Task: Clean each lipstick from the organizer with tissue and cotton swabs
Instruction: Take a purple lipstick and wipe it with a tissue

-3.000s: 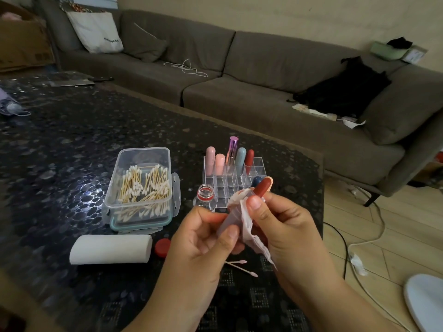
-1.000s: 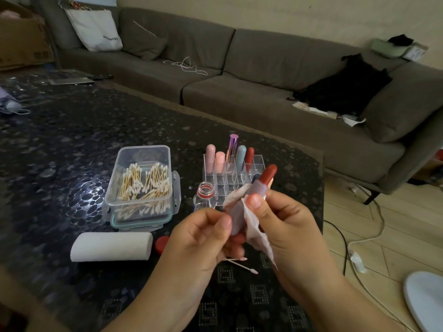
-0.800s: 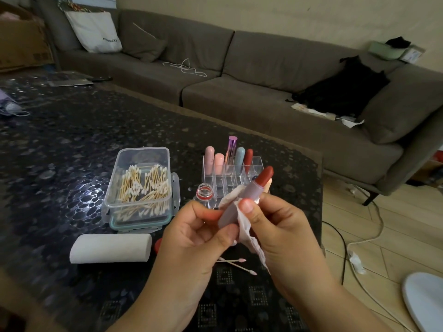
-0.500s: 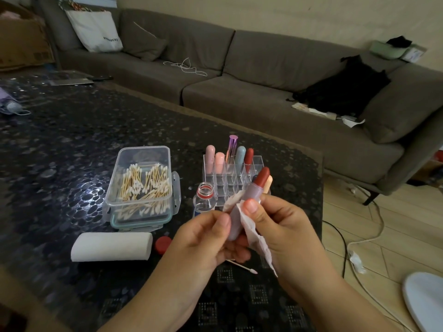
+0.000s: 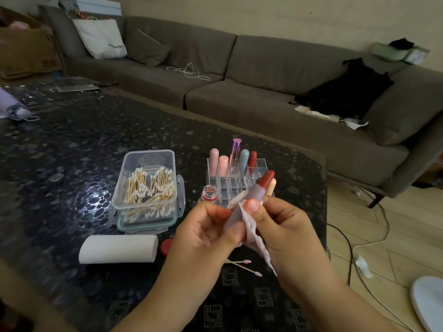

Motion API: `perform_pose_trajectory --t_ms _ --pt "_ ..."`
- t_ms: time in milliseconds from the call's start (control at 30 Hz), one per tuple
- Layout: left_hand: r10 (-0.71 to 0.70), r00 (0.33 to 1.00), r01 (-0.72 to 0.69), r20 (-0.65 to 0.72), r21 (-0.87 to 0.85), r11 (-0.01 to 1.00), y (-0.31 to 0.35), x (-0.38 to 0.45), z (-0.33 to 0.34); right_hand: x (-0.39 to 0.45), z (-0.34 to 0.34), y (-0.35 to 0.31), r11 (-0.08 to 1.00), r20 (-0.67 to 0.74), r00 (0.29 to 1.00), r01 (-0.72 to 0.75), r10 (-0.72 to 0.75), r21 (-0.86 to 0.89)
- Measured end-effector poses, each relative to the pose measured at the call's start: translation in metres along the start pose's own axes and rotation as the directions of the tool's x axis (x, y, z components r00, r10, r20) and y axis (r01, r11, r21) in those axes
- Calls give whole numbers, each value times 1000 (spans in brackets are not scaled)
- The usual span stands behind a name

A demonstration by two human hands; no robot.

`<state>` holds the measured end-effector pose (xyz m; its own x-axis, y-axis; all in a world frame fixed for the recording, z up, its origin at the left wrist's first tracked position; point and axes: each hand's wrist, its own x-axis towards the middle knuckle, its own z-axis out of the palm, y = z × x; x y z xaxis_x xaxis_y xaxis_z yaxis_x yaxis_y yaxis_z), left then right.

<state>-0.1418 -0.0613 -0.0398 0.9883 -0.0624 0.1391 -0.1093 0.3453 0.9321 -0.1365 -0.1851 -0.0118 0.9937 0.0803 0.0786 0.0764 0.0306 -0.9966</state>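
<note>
Dark pebble-patterned glass covers the low table (image 5: 72, 144), with a grey sofa (image 5: 251, 75) behind it. Taking the clear organizer (image 5: 236, 174) as landmark and reading left to right: a tissue roll (image 5: 118, 249) lies well to its left and nearer the person, the open box of cotton swabs (image 5: 147, 190) stands just left of it, a small uncapped bottle (image 5: 209, 193) sits at its near left corner, and five capped lipsticks (image 5: 224, 164) stand in its back row.

In front of the organizer the left hand (image 5: 203, 233) pinches the lower end of the lipstick (image 5: 254, 195) between thumb and fingertips. The right hand (image 5: 280, 226) presses a folded tissue (image 5: 254, 233) against the barrel with its thumb, fingers curled behind — a wiping grip. Two used swabs (image 5: 243, 265) lie on the glass below the hands.

The tube looks light, rigid and smooth, so probably slippery; holding the barrel near its base seems soundest. The red end should be soft and easily smeared if it is bare product — whether it is a cap cannot be told.
</note>
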Motion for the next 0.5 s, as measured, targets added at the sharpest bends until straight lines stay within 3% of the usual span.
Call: perform_pose_trajectory --t_ms 133,367,500 --pt "-78 996 78 47 4 997 1 0 -3 0 -4 -1 999 7 1000 12 -11 -38" --pt "102 993 -97 -64 73 993 7 -2 8 1 3 4 999 -27 1000 -8 9 39" --pt "150 985 -128 -82 231 964 1 -3 7 -1 4 0 998 -69 997 18 -22 -59"
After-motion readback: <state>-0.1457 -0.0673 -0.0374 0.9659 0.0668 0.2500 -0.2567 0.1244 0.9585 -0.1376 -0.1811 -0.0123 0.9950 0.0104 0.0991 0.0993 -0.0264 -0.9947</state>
